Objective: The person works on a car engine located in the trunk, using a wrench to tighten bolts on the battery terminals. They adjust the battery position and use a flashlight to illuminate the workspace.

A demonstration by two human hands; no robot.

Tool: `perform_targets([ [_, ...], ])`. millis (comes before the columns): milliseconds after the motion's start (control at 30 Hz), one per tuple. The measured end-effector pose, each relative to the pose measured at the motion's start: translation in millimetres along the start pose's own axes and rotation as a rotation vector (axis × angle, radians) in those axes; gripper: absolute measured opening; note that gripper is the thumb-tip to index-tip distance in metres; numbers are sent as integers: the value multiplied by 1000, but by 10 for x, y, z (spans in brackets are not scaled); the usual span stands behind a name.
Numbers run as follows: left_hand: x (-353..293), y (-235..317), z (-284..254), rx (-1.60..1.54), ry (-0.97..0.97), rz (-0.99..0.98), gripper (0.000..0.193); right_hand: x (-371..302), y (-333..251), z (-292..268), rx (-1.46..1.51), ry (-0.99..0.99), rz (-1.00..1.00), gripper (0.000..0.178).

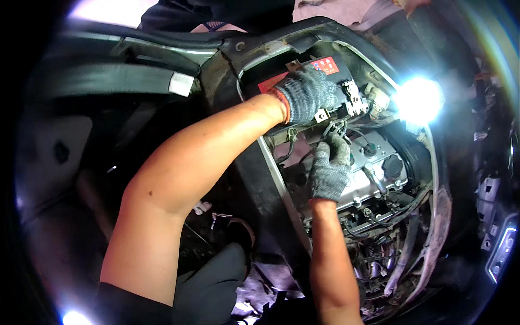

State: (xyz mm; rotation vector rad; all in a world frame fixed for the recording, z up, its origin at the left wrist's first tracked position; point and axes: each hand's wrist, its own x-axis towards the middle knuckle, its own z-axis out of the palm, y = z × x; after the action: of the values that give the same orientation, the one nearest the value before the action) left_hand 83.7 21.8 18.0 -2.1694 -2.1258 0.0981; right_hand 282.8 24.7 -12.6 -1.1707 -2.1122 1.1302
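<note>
A dark car battery [342, 96] with a red label lies in the engine bay. Over its top rests my left hand [310, 96] in a grey knit glove, fingers stretched across it. Metal tabs [322, 115] stick out on both sides of this hand; what lies under the palm is hidden. Close to the battery's near side, my gloved right hand [331, 169] has its fingers closed on a looped cable [335, 125]. A metal battery terminal clamp [355, 99] sits at the battery's right end.
A bright work lamp [418, 102] glares at the right. The silvery engine cover [374, 162] lies below the battery, with hoses and wiring nearer me. The opening's frame [281, 187] runs along the left. A seat belt [124, 79] stretches across the upper left.
</note>
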Motion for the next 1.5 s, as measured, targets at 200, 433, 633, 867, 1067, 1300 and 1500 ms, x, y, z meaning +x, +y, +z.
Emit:
perform_targets([
  [200,82,-53,79,-124,18,93,26,-404,-158,118,292,-325,80,30],
  [433,-96,-58,190,-48,119,-94,18,476,-228,-74,-196,-222,-486,29],
  [633,43,60,134,-5,162,-187,20,1149,-379,-288,-727,-520,-795,19],
  [867,-181,139,299,-186,356,-359,22,1165,-352,-222,-796,-509,-955,36],
  [1067,-252,99,274,-212,463,-390,19,1223,-224,-232,-594,-534,-977,28],
  [1300,-120,69,248,-107,261,-363,15,1624,-181,-372,-70,-364,-415,26],
  [1500,-346,63,313,-158,376,-295,18,1173,-481,-568,477,-523,45,26],
])
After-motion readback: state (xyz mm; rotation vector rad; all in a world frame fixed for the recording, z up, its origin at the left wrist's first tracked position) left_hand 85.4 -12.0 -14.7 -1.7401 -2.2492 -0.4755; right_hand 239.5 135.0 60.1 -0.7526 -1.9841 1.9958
